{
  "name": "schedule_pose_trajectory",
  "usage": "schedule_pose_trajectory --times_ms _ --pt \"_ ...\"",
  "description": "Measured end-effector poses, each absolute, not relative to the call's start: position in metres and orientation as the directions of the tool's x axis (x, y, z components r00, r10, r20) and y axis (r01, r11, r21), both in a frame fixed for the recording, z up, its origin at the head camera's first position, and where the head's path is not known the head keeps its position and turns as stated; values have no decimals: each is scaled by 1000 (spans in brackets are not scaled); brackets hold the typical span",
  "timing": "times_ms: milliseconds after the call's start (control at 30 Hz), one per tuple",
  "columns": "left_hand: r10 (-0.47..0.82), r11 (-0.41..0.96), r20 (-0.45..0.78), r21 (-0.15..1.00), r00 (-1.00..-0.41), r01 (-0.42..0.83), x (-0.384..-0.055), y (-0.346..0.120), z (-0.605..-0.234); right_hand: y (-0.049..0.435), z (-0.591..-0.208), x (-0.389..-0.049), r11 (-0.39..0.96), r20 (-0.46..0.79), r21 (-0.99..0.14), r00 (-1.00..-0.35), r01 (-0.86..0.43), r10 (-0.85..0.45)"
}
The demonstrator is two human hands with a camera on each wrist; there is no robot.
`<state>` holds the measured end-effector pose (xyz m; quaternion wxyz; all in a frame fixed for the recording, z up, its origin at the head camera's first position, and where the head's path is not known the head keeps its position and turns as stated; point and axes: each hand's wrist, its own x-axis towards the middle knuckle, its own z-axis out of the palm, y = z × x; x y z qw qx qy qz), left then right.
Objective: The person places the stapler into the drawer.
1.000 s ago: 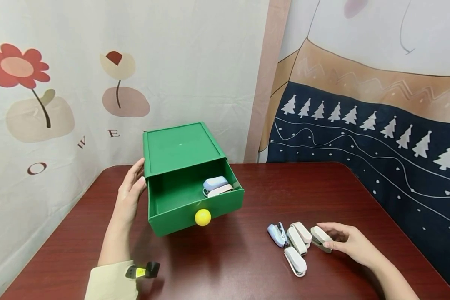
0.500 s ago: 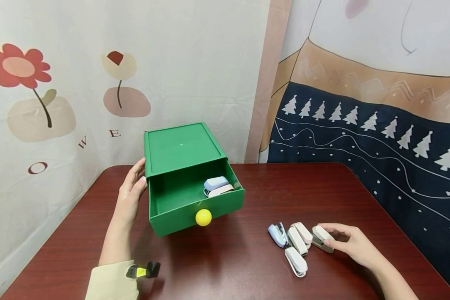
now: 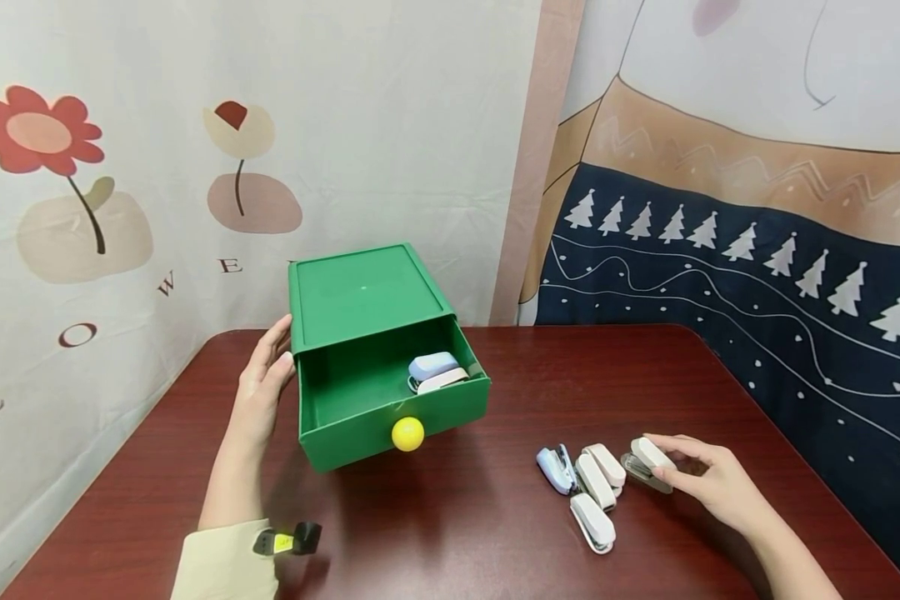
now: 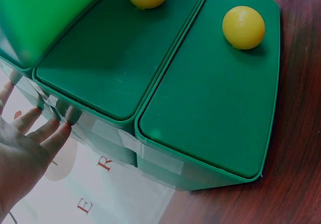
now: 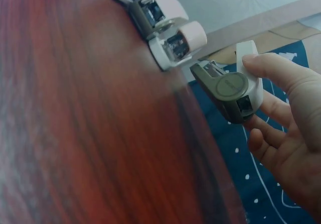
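My left hand [image 3: 261,379] rests straight fingers against the left side of a green drawer unit [image 3: 367,292]; the left wrist view shows those fingers [image 4: 55,133] at its taped wall. Its top drawer [image 3: 367,442], with a yellow knob [image 3: 408,434], is pulled out. Inside, at the right, lie a blue stapler [image 3: 432,365] and a pale pink stapler [image 3: 442,381]. My right hand [image 3: 720,479] pinches a white-and-grey stapler [image 3: 651,456] between thumb and fingers, just over the table. In the right wrist view, the thumb lies on the white top of that stapler [image 5: 246,78].
Left of the held stapler, a blue stapler [image 3: 557,469], a pale pink stapler [image 3: 606,465] and two white staplers, one upper [image 3: 595,481] and one nearer [image 3: 592,523], lie close together on the dark red table [image 3: 450,533]. Lower closed drawers [image 4: 210,93] sit below. A printed curtain [image 3: 390,125] hangs behind.
My right hand has lifted the white-and-grey stapler a little, moving it slightly up and right, and the stapler has tilted. My left hand stays at the drawer unit.
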<state>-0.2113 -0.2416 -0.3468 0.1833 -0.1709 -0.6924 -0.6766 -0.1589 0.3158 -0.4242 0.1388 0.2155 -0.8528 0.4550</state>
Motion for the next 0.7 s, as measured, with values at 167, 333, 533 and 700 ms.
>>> schedule_pose_trajectory --times_ms 167,333,533,700 --pt "-12 28 487 873 -873 487 -211 -242 -346 310 -415 -159 483 467 -708 -855 -515 -226" --pt "-9 33 485 874 -874 485 -211 -241 -346 303 -407 -160 477 504 -694 -837 -539 -213" --pt "-6 31 478 878 -878 478 -210 -241 -346 292 -396 -165 436 550 -687 -808 -582 -213" --pt "-9 34 476 879 -879 476 -210 -241 -346 278 -384 -168 404 568 -686 -792 -606 -224"
